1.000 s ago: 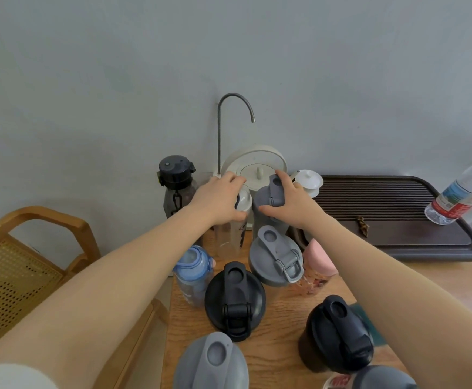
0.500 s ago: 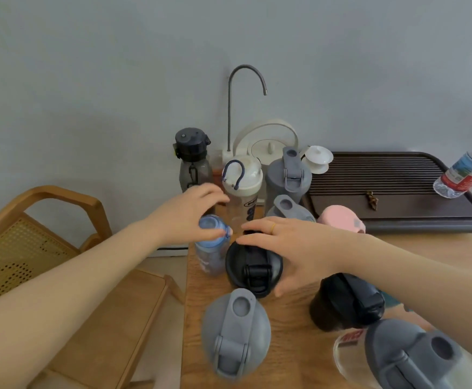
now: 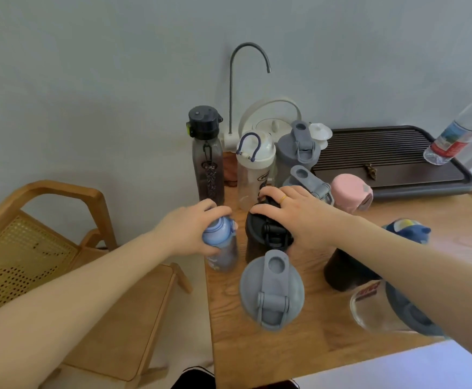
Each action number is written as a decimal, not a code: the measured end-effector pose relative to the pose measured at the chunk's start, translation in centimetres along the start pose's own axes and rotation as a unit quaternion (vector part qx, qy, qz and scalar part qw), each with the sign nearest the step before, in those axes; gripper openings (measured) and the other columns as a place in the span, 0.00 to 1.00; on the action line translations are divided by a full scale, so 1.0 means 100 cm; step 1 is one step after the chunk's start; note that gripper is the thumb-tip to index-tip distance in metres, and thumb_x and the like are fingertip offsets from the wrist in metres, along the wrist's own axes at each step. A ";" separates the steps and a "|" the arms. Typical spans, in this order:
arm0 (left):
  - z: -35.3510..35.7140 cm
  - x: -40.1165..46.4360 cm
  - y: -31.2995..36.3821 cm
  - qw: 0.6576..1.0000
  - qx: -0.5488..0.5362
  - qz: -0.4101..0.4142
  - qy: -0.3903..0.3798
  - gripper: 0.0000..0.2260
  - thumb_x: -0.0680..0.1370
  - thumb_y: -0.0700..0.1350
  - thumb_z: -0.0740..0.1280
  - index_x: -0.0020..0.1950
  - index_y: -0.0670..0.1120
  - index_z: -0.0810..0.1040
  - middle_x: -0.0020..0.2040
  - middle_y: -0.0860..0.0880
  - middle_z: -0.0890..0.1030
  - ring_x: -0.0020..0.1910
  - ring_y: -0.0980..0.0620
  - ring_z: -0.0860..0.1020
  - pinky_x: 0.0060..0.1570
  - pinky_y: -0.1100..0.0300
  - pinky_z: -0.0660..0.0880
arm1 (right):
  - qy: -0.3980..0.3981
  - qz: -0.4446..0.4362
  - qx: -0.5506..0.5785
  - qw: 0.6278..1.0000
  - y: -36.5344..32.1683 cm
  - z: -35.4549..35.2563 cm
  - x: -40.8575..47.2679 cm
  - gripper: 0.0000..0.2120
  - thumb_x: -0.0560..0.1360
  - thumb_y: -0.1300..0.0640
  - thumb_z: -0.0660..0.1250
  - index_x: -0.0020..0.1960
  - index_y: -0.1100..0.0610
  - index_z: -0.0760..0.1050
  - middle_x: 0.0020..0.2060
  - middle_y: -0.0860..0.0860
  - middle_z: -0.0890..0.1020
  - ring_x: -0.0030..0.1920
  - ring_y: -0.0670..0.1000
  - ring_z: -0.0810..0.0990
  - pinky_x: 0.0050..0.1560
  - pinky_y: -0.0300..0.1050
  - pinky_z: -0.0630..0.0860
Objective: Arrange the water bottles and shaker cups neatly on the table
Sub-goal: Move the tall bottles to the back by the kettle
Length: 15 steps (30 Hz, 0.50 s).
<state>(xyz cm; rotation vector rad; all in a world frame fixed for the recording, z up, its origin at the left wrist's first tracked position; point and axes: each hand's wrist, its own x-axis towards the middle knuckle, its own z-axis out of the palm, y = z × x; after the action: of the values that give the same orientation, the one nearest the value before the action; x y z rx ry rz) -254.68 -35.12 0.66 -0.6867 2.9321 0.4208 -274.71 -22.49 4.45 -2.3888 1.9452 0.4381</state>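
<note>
My left hand grips the small blue bottle near the left edge of the wooden table. My right hand lies over the lid of the black shaker cup beside it. Behind them, by the wall, a dark smoky bottle, a clear bottle with a white lid and a grey shaker stand in a row. Another grey shaker and a pink bottle stand behind my right hand. A grey-lidded shaker stands nearest me.
Under my right forearm are a dark shaker, a clear cup with a grey lid and a navy-lidded bottle. A dark tea tray with a plastic water bottle is at the back right. A white kettle with a tap stands by the wall. A wooden chair is at left.
Both hands came back from the rear bottles to the front row. The left hand closed on the blue bottle and the right hand settled on the black shaker's lid.
</note>
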 end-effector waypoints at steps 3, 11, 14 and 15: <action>-0.015 -0.021 -0.002 0.997 -0.049 0.014 0.054 0.33 0.67 0.54 0.74 0.68 0.55 0.64 0.62 0.52 0.70 0.55 0.51 0.73 0.49 0.59 0.72 | -0.038 0.028 0.015 0.999 0.004 -0.010 0.003 0.50 0.63 0.38 0.71 0.75 0.45 0.46 0.76 0.54 0.50 0.76 0.59 0.47 0.74 0.57 0.43; -0.120 -0.026 0.038 0.879 -0.315 0.062 0.353 0.30 0.57 0.61 0.72 0.54 0.57 0.66 0.47 0.66 0.72 0.45 0.73 0.73 0.40 0.76 0.71 | 0.227 0.088 0.487 0.839 -0.007 -0.102 -0.021 0.32 0.71 0.52 0.71 0.71 0.52 0.60 0.67 0.48 0.70 0.66 0.45 0.70 0.66 0.49 0.70; -0.138 -0.029 0.078 0.869 -0.328 0.115 0.352 0.26 0.57 0.60 0.72 0.51 0.63 0.65 0.45 0.66 0.74 0.44 0.73 0.75 0.40 0.75 0.72 | 0.294 0.067 0.497 0.814 -0.023 -0.112 -0.030 0.40 0.64 0.50 0.75 0.70 0.52 0.58 0.65 0.50 0.72 0.64 0.48 0.73 0.61 0.47 0.75; -0.139 -0.029 0.089 0.869 -0.334 0.123 0.343 0.26 0.57 0.60 0.73 0.51 0.64 0.66 0.45 0.66 0.75 0.44 0.70 0.75 0.40 0.74 0.73 | 0.313 0.059 0.499 0.806 -0.025 -0.113 -0.038 0.42 0.63 0.53 0.76 0.70 0.52 0.57 0.65 0.50 0.71 0.64 0.48 0.73 0.61 0.44 0.75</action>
<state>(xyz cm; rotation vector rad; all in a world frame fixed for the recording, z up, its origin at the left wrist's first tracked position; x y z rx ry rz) -256.51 -30.27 16.58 -0.5993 3.5396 1.5694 -270.79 -20.53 15.79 -1.7361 1.7521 -1.2306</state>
